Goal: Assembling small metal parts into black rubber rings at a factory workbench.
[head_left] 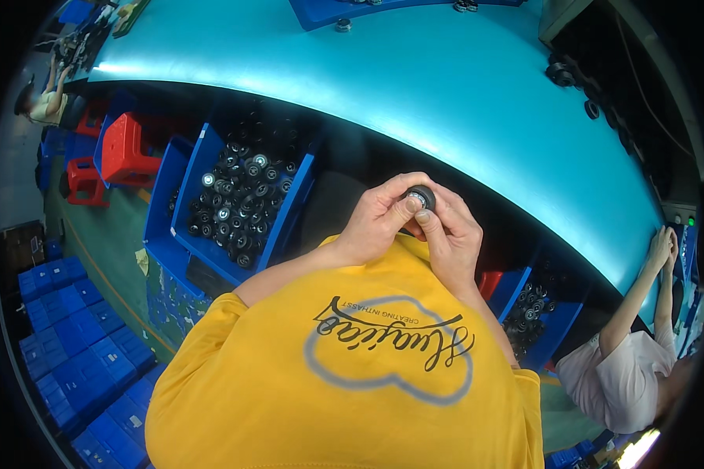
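Note:
Close to my chest, in front of the table's edge, I hold a small round black part with a silver centre (422,196), which looks like a little wheel. My left hand (374,224) grips it from one side, thumb pressed on its face. From the other side my right hand (455,233) closes on it too, its thumb just below. The curled fingers hide the part's far side. To the left, a blue bin (291,205) is filled with many similar black parts. Another blue bin (559,334) with such parts stands at lower right, partly behind my right arm.
The teal tabletop (414,86) curves ahead, with a blue tray (314,16) and a small loose part (343,25) on it. Black round parts (561,73) line its right side. A co-worker (622,375) sits right. Red stools (127,152) and stacked blue crates (86,344) stand left.

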A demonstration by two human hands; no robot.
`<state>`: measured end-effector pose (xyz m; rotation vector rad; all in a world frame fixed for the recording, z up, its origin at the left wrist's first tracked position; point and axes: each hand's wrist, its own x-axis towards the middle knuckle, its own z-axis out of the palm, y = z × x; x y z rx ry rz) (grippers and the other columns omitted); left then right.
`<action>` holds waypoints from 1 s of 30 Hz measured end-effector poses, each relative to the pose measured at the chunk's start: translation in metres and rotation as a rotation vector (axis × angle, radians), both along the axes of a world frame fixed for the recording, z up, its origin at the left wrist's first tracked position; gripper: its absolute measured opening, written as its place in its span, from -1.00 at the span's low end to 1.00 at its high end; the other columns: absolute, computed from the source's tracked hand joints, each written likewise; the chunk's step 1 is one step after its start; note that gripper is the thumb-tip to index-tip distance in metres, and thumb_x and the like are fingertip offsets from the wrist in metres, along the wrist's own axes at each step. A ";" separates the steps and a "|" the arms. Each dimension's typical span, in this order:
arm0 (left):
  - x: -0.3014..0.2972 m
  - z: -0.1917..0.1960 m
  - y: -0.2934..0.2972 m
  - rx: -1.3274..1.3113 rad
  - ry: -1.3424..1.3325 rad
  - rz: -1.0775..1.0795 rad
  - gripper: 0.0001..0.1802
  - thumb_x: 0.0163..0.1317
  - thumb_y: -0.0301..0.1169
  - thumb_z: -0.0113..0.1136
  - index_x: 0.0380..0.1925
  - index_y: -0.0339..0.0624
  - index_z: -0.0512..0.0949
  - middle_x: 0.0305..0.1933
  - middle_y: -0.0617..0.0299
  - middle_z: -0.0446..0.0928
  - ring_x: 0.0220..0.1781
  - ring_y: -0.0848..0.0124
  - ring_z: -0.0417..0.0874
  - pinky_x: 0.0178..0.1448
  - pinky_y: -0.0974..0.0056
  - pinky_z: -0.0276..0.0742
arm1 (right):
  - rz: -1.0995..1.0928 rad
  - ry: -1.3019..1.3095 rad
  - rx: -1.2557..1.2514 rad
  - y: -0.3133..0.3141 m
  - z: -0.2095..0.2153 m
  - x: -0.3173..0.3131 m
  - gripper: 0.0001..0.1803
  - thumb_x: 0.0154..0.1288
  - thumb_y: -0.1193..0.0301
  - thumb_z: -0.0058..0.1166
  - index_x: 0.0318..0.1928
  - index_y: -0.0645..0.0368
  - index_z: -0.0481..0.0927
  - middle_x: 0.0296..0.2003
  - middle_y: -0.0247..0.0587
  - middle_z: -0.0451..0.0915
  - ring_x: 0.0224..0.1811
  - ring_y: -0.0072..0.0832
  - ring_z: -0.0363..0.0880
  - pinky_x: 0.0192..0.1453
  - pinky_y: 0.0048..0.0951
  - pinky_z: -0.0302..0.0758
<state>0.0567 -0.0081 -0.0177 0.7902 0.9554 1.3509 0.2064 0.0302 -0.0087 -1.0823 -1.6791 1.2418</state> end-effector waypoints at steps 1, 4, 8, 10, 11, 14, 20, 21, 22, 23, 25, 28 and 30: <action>0.000 0.000 0.000 0.009 0.011 0.013 -0.60 0.52 -0.25 0.15 0.22 -0.24 0.51 -0.05 0.25 0.54 -0.11 0.51 0.64 -0.07 0.40 0.69 | 0.006 -0.026 0.038 0.000 0.000 0.000 -0.69 0.29 0.49 0.33 0.04 0.24 0.73 -0.02 -0.06 0.72 -0.02 -0.34 0.70 0.05 -0.43 0.60; -0.005 -0.008 0.001 -0.134 -0.176 -0.041 -0.62 0.52 -0.27 0.16 0.20 -0.25 0.53 -0.05 0.25 0.55 -0.10 0.52 0.64 -0.04 0.42 0.66 | 0.025 -0.017 0.014 -0.001 -0.003 -0.001 -0.68 0.31 0.48 0.33 0.07 0.24 0.71 0.02 -0.10 0.70 -0.01 -0.40 0.68 0.05 -0.44 0.60; -0.012 -0.008 0.005 -0.162 -0.023 -0.128 -0.58 0.54 -0.30 0.13 0.30 -0.24 0.46 -0.06 0.25 0.55 -0.04 0.51 0.62 0.06 0.37 0.63 | 0.061 0.279 -0.467 0.003 -0.014 0.000 -0.65 0.38 0.45 0.31 0.13 0.28 0.65 0.01 -0.23 0.66 -0.02 -0.54 0.64 0.02 -0.49 0.58; -0.012 -0.002 0.006 -0.084 0.105 -0.155 -0.53 0.54 -0.32 0.12 0.37 -0.23 0.39 -0.07 0.24 0.55 0.00 0.49 0.61 0.12 0.34 0.62 | 0.068 0.386 -0.605 0.003 -0.013 0.000 -0.65 0.46 0.40 0.24 0.16 0.30 0.61 -0.05 -0.34 0.62 -0.07 -0.66 0.57 -0.01 -0.59 0.53; -0.012 0.001 0.005 -0.078 0.131 -0.182 -0.50 0.54 -0.35 0.11 0.40 -0.22 0.34 -0.07 0.23 0.55 0.01 0.48 0.61 0.13 0.33 0.62 | 0.080 0.400 -0.633 0.005 -0.017 0.003 -0.66 0.48 0.39 0.22 0.15 0.30 0.62 -0.05 -0.34 0.62 -0.08 -0.66 0.56 -0.02 -0.60 0.51; -0.010 0.003 0.002 0.016 0.319 -0.216 -0.42 0.54 -0.46 0.06 0.50 -0.18 0.19 -0.08 0.18 0.56 -0.02 0.44 0.65 0.12 0.29 0.63 | 0.092 0.397 -0.668 0.006 -0.020 0.007 -0.63 0.54 0.31 0.14 0.18 0.30 0.59 -0.09 -0.37 0.60 -0.15 -0.67 0.53 -0.05 -0.60 0.49; -0.008 0.007 0.000 -0.025 0.547 -0.188 -0.44 0.50 -0.52 0.07 0.46 -0.12 0.24 -0.05 0.04 0.59 -0.10 0.34 0.72 0.03 0.25 0.67 | 0.119 0.538 -0.734 0.004 -0.009 0.003 -0.60 0.53 0.29 0.17 0.20 0.28 0.54 -0.13 -0.35 0.61 -0.16 -0.65 0.52 -0.04 -0.58 0.50; -0.007 0.009 0.000 -0.008 0.573 -0.181 -0.45 0.49 -0.52 0.07 0.44 -0.13 0.25 -0.02 0.01 0.59 -0.07 0.30 0.73 0.04 0.24 0.67 | 0.111 0.508 -0.712 0.004 -0.010 0.002 -0.60 0.52 0.28 0.18 0.20 0.28 0.55 -0.12 -0.35 0.61 -0.15 -0.64 0.53 -0.03 -0.57 0.50; -0.006 0.010 0.001 0.010 0.598 -0.174 -0.46 0.49 -0.53 0.07 0.43 -0.13 0.26 0.00 -0.02 0.60 -0.04 0.25 0.74 0.05 0.23 0.67 | 0.103 0.479 -0.689 0.003 -0.011 0.002 -0.60 0.51 0.28 0.19 0.19 0.28 0.55 -0.12 -0.34 0.61 -0.14 -0.63 0.54 -0.01 -0.57 0.50; -0.005 0.011 0.000 0.028 0.622 -0.167 -0.47 0.48 -0.54 0.08 0.42 -0.13 0.27 0.03 -0.04 0.60 -0.01 0.20 0.75 0.05 0.22 0.67 | 0.094 0.448 -0.667 0.003 -0.012 0.001 -0.61 0.50 0.28 0.20 0.18 0.27 0.56 -0.11 -0.33 0.62 -0.13 -0.63 0.55 0.00 -0.57 0.51; -0.006 0.010 0.001 0.088 0.680 -0.177 -0.45 0.44 -0.57 0.10 0.40 -0.13 0.28 0.07 -0.08 0.60 0.03 0.11 0.75 0.07 0.18 0.68 | 0.046 0.468 -0.677 0.001 -0.014 0.000 -0.62 0.48 0.30 0.23 0.16 0.27 0.57 -0.11 -0.33 0.63 -0.11 -0.62 0.56 0.03 -0.56 0.51; -0.004 0.010 -0.001 0.071 0.698 -0.210 -0.40 0.37 -0.63 0.15 0.39 -0.13 0.28 0.11 -0.12 0.59 0.07 0.01 0.73 0.09 0.13 0.69 | 0.024 0.503 -0.705 -0.001 -0.020 0.004 -0.65 0.45 0.34 0.26 0.13 0.25 0.59 -0.11 -0.33 0.65 -0.08 -0.61 0.58 0.07 -0.55 0.52; -0.003 0.009 -0.004 0.067 0.709 -0.219 -0.37 0.33 -0.65 0.18 0.39 -0.13 0.29 0.12 -0.14 0.58 0.09 -0.02 0.72 0.10 0.11 0.69 | 0.017 0.521 -0.727 -0.003 -0.026 0.006 -0.67 0.44 0.37 0.27 0.11 0.25 0.60 -0.11 -0.33 0.66 -0.08 -0.60 0.59 0.08 -0.55 0.52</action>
